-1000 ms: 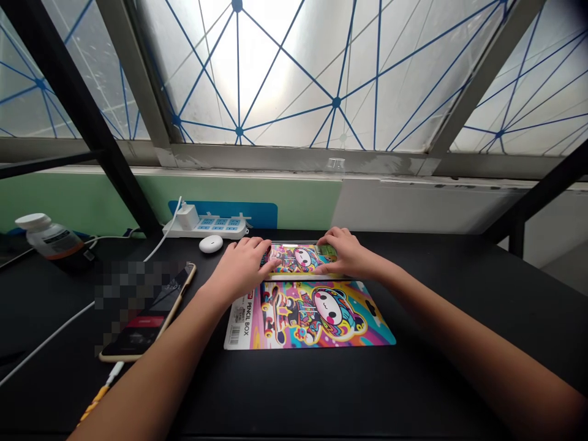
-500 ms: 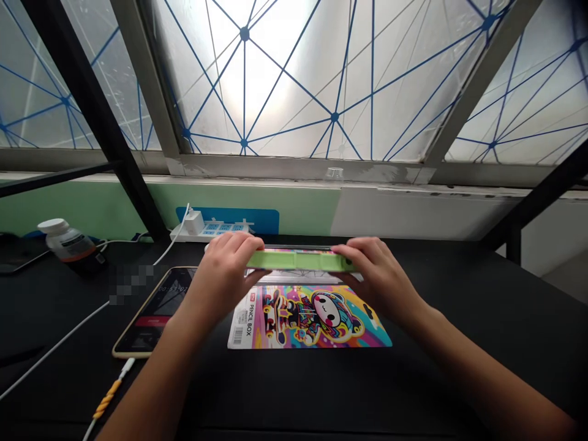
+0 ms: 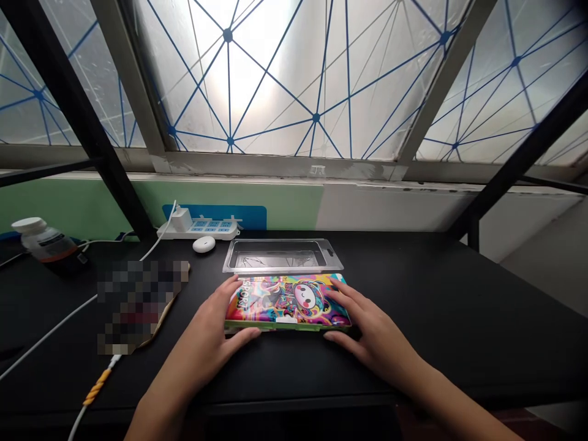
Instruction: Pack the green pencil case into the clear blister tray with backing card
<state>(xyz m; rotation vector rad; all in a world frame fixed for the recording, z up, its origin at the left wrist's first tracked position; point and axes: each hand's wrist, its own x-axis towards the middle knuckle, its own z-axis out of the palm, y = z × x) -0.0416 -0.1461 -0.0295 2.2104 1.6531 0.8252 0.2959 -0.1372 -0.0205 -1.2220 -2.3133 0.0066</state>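
A pencil box (image 3: 285,300) with a colourful cartoon lid and a green lower edge lies flat on the black table. My left hand (image 3: 215,331) curves around its left end, thumb along the front edge and fingers at the far corner. At the other end my right hand (image 3: 370,321) grips likewise, its fingertips over the lid and its thumb in front. The printed card seen earlier is mostly or wholly hidden, apparently beneath the box. Just behind the box sits a clear plastic packaging tray (image 3: 282,270).
A small white rounded case (image 3: 204,245) stands before a power strip (image 3: 214,230) with a white plug. To the left are a blurred-out phone (image 3: 158,321), its cable (image 3: 96,389) with a yellow wrap, and a bottle (image 3: 50,245). Black metal posts (image 3: 500,177) rise at both sides.
The pencil box has come down and nearer from a raised, edge-on pose and now lies lid up where the card showed. Both hands moved with it. The clear tray is now in plain view.
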